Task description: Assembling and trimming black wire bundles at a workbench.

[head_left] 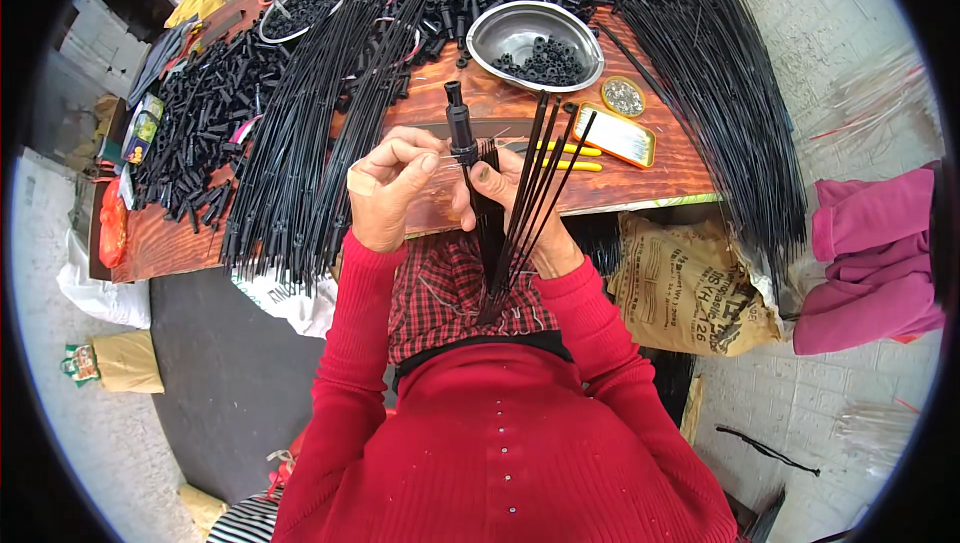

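Note:
Over my lap stands a black stepped plastic tube, upright, with thin black ribs running down and fanning out below it, like an umbrella frame. My right hand is closed around the ribs, its thumb pressed just under the tube's collar. On the other side, my left hand pinches what looks like a thin pale wire against that collar. A tan plaster strip wraps part of the left hand. Just beyond the right hand lie pliers with yellow handles, partly hidden by the ribs.
Bundles of long black ribs lie left and right on the wooden table. Nearby are a metal bowl of small black parts, a yellow tray, a round tin and a heap of black tubes. A sack stands right.

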Tool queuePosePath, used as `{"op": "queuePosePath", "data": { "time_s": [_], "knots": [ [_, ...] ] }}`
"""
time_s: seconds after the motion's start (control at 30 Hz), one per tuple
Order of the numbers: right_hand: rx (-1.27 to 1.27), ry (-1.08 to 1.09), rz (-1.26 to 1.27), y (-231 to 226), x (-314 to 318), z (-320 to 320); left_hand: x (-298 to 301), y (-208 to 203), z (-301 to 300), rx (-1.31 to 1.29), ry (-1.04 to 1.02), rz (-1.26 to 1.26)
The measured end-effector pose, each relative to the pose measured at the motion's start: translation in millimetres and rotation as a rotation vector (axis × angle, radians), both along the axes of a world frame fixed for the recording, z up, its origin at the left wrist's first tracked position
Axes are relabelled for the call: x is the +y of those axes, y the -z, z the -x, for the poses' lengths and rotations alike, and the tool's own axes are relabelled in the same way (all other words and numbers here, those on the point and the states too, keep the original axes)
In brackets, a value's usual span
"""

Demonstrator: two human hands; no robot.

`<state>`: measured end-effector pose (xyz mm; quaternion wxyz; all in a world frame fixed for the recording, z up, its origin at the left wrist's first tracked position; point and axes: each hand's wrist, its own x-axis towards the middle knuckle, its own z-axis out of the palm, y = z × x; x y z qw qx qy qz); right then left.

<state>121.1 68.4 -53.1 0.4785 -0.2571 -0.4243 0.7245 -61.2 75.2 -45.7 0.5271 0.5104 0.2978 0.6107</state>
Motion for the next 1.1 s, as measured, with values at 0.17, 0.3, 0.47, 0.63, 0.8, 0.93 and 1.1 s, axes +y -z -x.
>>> {"op": "queuePosePath", "data": {
  "time_s": [0.17, 0.3, 0.47, 0.63, 0.8, 0.93, 1.1],
  "knots": [
    [0.023, 0.021, -0.008, -0.5, -2.4, -0.1, -1.2, -6.1, -0.2, 0.052, -0.026, -0.04],
    [0.026, 0.019, -0.012, 0.7, -2.5, -0.3, -1.6, -8.7, -2.8, 0.073, -0.041, -0.047],
    [0.025, 0.004, 0.002, -4.9, -3.9, -0.8, -4.7, -10.4, -8.5, 0.079, -0.063, -0.117],
    [0.043, -0.001, 0.055, -0.1, -3.2, -2.8, -7.3, -11.8, -14.5, 0.138, -0.087, -0.135],
    [0.047, -0.002, 0.096, -4.3, -6.1, -2.8, -3.3, -6.1, -10.0, 0.052, -0.017, -0.059],
    [0.041, -0.013, 0.081, -2.8, -6.8, -5.1, -7.6, -14.1, -12.3, -0.068, 0.114, 0.035],
    [0.063, -0.039, 0.117, -2.2, -6.1, -7.8, -7.1, -16.9, -13.1, -0.087, 0.139, 0.065]
  ]
}}
